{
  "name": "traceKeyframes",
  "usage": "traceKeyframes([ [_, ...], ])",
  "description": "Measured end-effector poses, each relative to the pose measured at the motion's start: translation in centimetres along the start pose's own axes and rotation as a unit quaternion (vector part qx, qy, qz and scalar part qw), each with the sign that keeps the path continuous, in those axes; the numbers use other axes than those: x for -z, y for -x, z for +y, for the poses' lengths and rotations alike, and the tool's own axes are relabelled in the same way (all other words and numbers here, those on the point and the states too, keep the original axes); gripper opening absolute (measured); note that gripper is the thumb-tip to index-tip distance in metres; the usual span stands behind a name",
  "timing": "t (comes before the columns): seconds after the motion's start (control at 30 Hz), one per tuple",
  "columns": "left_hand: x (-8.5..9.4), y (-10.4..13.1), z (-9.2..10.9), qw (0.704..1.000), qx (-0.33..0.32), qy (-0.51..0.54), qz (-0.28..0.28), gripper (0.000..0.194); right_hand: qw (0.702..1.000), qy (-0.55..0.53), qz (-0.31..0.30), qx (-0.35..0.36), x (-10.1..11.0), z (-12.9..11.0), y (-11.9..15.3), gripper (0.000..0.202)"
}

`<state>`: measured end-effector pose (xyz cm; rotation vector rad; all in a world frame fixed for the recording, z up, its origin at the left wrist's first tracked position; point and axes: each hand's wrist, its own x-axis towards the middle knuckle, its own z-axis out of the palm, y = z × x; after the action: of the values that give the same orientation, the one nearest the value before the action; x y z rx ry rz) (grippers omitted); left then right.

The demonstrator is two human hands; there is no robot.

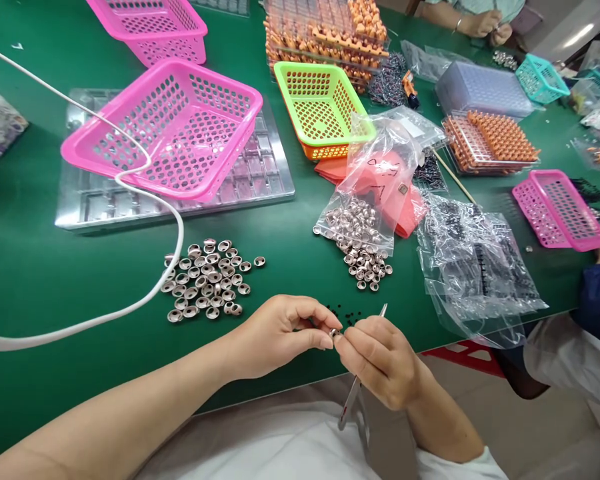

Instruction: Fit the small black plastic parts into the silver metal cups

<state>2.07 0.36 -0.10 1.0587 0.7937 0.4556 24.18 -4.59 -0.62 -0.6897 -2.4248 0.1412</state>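
My left hand [285,333] pinches a small silvery metal cup [334,333] between thumb and forefinger, just over the front of the table. Fingertips of my right hand [383,360] touch the same cup from the other side. Through that right hand run slim metal tweezers [348,405], their pointed end sticking out above the knuckles and the other end hanging below the palm. Tiny black pieces [351,316] lie scattered just behind my hands. A spread of similar metal cups [207,277] is to the left, and a second heap [367,263] spills from a clear bag.
A white cable [180,233] crosses the left side, over a pink basket [163,127] on a clear tray [275,177]. Stacked green and orange baskets [325,100], orange parts in trays [325,40] and plastic bags [475,267] stand behind. Other people's hands [483,25] show at the far right.
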Motion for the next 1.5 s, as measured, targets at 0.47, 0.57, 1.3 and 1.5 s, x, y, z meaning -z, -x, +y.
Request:
traceKeyframes([
  [0.47, -0.5, 0.1, -0.2, 1.0, -0.001, 0.004, 0.006, 0.009, 0.998, -0.027, -0.046, 0.017, 1.1, 0.5, -0.9, 0.033],
  [0.57, -0.5, 0.1, -0.4, 1.0, 0.004, 0.016, 0.012, 0.01, 0.999, -0.017, -0.025, 0.027, 1.0, 0.6, -0.8, 0.034],
  [1.3, -0.6, 0.3, -0.6, 0.999, 0.008, 0.047, 0.017, 0.012, 0.999, 0.003, -0.005, 0.046, 0.9, 0.6, -0.8, 0.035],
  [1.5, -0.5, 0.2, -0.8, 0.999, -0.013, 0.026, 0.024, 0.012, 0.999, -0.021, -0.007, 0.04, 0.4, 1.0, -1.0, 0.036],
])
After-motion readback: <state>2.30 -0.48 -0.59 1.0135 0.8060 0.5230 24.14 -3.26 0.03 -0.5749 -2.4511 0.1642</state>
